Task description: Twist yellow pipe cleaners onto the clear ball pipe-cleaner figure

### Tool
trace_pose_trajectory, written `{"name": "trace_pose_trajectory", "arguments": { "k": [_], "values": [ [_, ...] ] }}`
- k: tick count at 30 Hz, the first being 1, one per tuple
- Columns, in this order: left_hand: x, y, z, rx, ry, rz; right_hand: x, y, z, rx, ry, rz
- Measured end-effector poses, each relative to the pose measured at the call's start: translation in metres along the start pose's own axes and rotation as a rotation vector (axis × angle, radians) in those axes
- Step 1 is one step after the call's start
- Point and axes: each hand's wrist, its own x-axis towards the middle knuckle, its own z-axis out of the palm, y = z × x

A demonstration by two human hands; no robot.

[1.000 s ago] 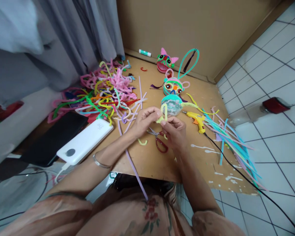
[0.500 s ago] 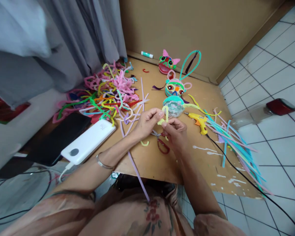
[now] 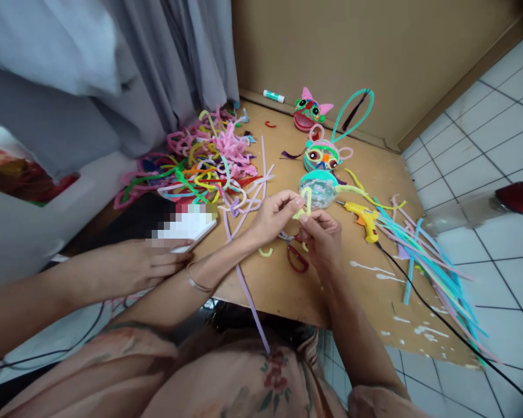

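The fingers of the left hand (image 3: 279,216) and the right hand (image 3: 323,232) are pinched on a yellow stem (image 3: 308,200), thumb against forefinger on each side. Its bent part stands up between them, above the middle of the table (image 3: 283,296); its lower ends are hidden by the fingertips. Right behind it sits a clear ball (image 3: 325,197) with a teal top, its near side partly covered by the stem and hands. Under the hands lie scissors (image 3: 297,258): one red handle shows, the rest is largely masked by the right hand. A short yellow piece (image 3: 266,253) lies by the left wrist.

Beyond the ball stand two decorated heads, the pink-eared one (image 3: 305,119) partly blocked by the nearer one (image 3: 321,155). Right of the hands is a glue gun (image 3: 362,219), its cord cut off at the lower corner. Table with white drips gives the right forearm side room, up to a bundle of stems (image 3: 431,264) whose ends pass the right edge.

On the left there is less room: a tangled pile (image 3: 213,151), and another person's hand (image 3: 161,264) over a white power bank (image 3: 204,226), partly pixelated. The near edge runs beneath the forearms, crossed by a purple stem (image 3: 249,296).
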Motion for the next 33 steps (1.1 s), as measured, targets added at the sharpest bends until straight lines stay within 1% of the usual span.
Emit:
{"name": "trace_pose_trajectory", "arguments": {
  "k": [5, 13, 19, 21, 24, 30, 33],
  "values": [
    [0.000, -0.003, 0.001, 0.034, 0.003, -0.007, 0.001, 0.004, 0.000, 0.003, 0.006, 0.017],
    [0.003, -0.010, 0.004, 0.160, 0.039, 0.032, 0.003, 0.006, 0.001, 0.015, 0.044, 0.034],
    [0.002, -0.003, 0.007, 0.344, 0.040, 0.032, 0.005, 0.008, -0.001, -0.015, 0.055, 0.015],
    [-0.001, 0.000, 0.008, 0.373, 0.060, 0.030, 0.004, 0.008, -0.001, -0.015, 0.035, 0.007],
    [-0.007, 0.003, 0.008, 0.388, 0.103, 0.052, 0.001, 0.007, 0.001, 0.008, -0.023, 0.035],
    [-0.011, -0.002, 0.009, 0.362, 0.164, 0.059, 0.001, 0.007, 0.001, 0.056, -0.139, 0.140],
    [-0.012, -0.005, 0.009, 0.317, 0.165, 0.048, 0.002, 0.006, 0.001, 0.062, -0.150, 0.147]
  ]
}}
